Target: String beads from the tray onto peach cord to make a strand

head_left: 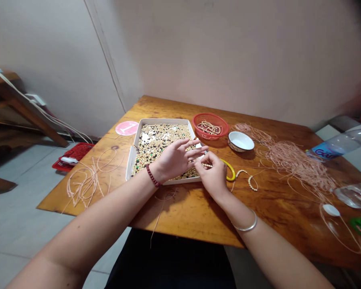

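Observation:
A white tray (132, 160) full of small cream, black and a few green beads lies on the wooden table (180, 212). Over its front right part my left hand (176, 159) is held palm up, fingers stretched out and apart. My right hand (213, 173) is closed in a pinch at the tray's right edge, close to the left fingertips. Some beads on a cord show at its fingers. A beaded string (250, 182) lies on the table right of this hand, beside yellow-handled scissors (232, 170), whose blades are hidden.
A red basket (195, 124) of beaded strings and a white bowl (241, 141) stand behind the right hand. Pink cord (301, 160) is heaped at right, near a plastic bottle (339, 145). Loose cord (88, 180) and a pink round card (126, 128) lie at left.

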Demonstrator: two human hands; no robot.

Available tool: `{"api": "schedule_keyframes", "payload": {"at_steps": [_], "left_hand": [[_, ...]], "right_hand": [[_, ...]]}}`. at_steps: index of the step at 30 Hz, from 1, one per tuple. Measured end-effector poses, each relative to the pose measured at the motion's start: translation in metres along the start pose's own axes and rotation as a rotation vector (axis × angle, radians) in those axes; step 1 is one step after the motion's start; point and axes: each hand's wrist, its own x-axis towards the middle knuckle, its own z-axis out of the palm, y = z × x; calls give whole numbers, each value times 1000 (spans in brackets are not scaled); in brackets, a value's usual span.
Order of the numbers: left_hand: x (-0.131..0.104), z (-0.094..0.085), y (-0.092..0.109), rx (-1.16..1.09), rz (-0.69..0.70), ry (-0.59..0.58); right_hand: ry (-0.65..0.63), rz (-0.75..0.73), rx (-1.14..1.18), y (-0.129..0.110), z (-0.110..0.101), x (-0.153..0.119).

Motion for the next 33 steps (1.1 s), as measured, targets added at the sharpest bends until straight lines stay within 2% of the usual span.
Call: {"api": "schedule_keyframes", "payload": {"at_steps": [21, 33], "left_hand": [[0, 1, -3, 61, 20, -33], [0, 1, -3, 92, 35, 11]], "right_hand": [[6, -92, -158, -2, -2, -1], [32, -93, -173, -3, -3, -1]]}}
